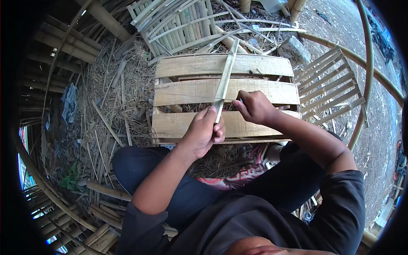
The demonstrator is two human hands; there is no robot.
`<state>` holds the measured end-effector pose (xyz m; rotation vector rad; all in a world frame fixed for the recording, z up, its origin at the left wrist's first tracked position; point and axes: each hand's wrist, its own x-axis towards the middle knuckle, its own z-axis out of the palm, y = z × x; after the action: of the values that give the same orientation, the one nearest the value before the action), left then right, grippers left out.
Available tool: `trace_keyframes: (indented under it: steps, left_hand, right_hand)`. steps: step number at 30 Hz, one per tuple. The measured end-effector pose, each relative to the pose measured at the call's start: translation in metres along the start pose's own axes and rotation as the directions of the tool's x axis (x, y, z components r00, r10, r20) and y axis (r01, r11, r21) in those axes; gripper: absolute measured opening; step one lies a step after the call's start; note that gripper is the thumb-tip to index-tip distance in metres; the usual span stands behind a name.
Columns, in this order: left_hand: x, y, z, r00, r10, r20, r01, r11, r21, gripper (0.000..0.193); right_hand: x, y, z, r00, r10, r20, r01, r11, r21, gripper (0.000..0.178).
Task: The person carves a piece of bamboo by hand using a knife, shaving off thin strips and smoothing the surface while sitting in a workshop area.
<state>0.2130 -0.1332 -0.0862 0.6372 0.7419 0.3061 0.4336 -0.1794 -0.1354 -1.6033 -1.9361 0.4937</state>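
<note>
My left hand (204, 132) is closed around the lower end of a split bamboo strip (226, 76). The strip slants up and away over a low slatted wooden bench (182, 123). Beside it, my right hand (255, 106) is curled in a fist above the bench's right half. From that fist a thin, knife-like tool (229, 100) reaches left and crosses the strip just above my left hand. Most of its handle is hidden by my fingers.
Bamboo slats (182, 25) lie piled beyond the bench, near a grey stone block (294, 50). At right stands a slatted bamboo panel (331, 85) beside curved poles (369, 63). Shavings (114, 89) litter the ground at left. A red-and-white sack (238, 177) lies between my legs.
</note>
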Motion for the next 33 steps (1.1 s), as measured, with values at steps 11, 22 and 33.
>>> trace_keyframes:
  steps: [11, 22, 33]
  left_hand:
    - [0.002, -0.002, -0.001, 0.999, 0.016, -0.040, -0.019, 0.996, -0.083, 0.023]
    - [-0.009, 0.014, 0.001, 0.992, -0.045, -0.121, 0.037, 0.997, -0.070, 0.025]
    - [0.007, 0.022, -0.027, 0.975, -0.166, -0.149, 0.175, 0.983, 0.056, 0.046]
  right_hand:
    - [0.009, 0.029, 0.009, 0.994, -0.089, -0.064, 0.067, 0.955, -0.291, 0.032]
    - [0.027, 0.038, -0.011, 0.956, 0.263, -0.128, -0.292, 0.865, -0.408, 0.053]
    - [0.017, 0.019, -0.008, 0.983, 0.133, -0.123, -0.169, 0.916, -0.364, 0.042]
